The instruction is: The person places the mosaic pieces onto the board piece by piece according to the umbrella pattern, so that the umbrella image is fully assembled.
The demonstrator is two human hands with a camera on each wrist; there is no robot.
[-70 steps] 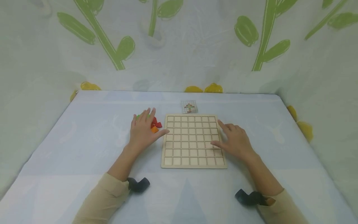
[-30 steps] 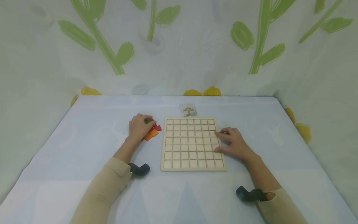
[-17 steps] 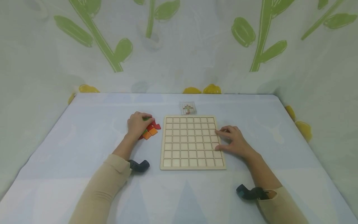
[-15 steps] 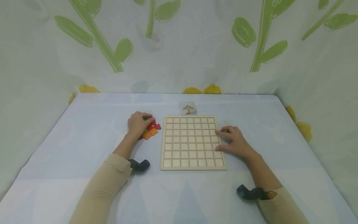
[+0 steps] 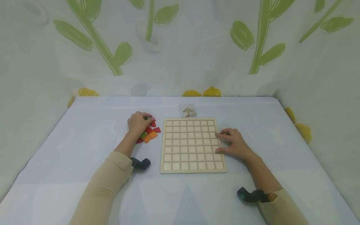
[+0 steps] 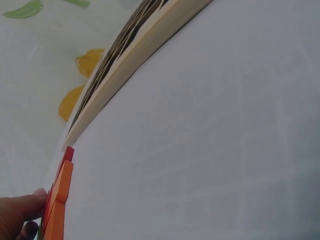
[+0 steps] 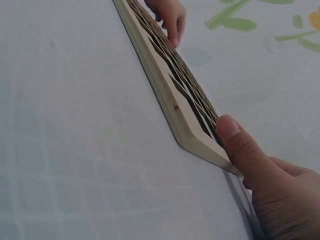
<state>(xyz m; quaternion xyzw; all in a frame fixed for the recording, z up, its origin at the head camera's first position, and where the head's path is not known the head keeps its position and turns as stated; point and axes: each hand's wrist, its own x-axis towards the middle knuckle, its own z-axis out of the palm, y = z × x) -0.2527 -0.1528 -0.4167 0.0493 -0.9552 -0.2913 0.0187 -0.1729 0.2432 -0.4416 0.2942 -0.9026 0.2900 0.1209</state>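
In the head view my left hand (image 5: 137,123) is over a small pile of coloured flat pieces left of the wooden grid board (image 5: 192,171). Its fingers are bent; thumb and forefinger come close together, with a green piece (image 5: 145,118) showing between them. Whether they pinch it is hidden. Beside the hand lie red pieces (image 5: 157,129), orange squares (image 5: 153,134) and another green piece (image 5: 143,135). The left wrist view shows the fingertips against the pile's orange piece (image 6: 63,182). My right hand (image 5: 236,144) rests thumb and forefinger, spread apart, on the board's right edge; in the right wrist view the thumb (image 7: 245,147) lies on the rim.
Behind the board lies a small clear-looking card (image 5: 187,111) with a gridded tree-like picture. A pale cloth-covered table (image 5: 185,203) carries everything. A printed leafy curtain (image 5: 185,56) stands behind. Black devices (image 5: 140,163) are strapped to both wrists.
My left hand came down from spread fingers above the pile to bent fingers among the pieces. The pieces have spread apart, with more showing near the front. The right hand now barely moves.
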